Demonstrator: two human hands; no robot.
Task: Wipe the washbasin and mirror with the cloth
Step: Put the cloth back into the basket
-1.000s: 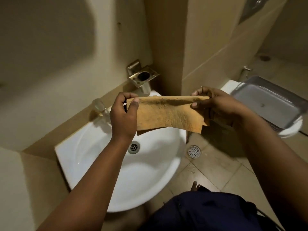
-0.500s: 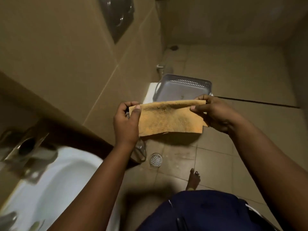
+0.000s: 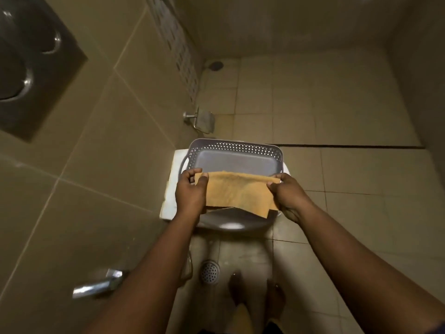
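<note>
An orange-brown cloth (image 3: 237, 191) is folded into a flat band and stretched between my two hands. My left hand (image 3: 190, 194) pinches its left end and my right hand (image 3: 287, 196) pinches its right end. The cloth hangs just above the near edge of a grey perforated plastic basket (image 3: 234, 149), which rests on a closed white toilet (image 3: 169, 189). The washbasin and the mirror are out of view.
A tiled wall fills the left, with a steel flush plate (image 3: 29, 68) at top left and a chrome fitting (image 3: 98, 284) low down. A steel paper holder (image 3: 203, 120) sticks out behind the toilet. A round floor drain (image 3: 210, 271) and my bare feet are below.
The view has swung right from the washbasin to the toilet. Both hands carried the stretched cloth along and lowered it over the grey basket. The grip on the cloth is unchanged.
</note>
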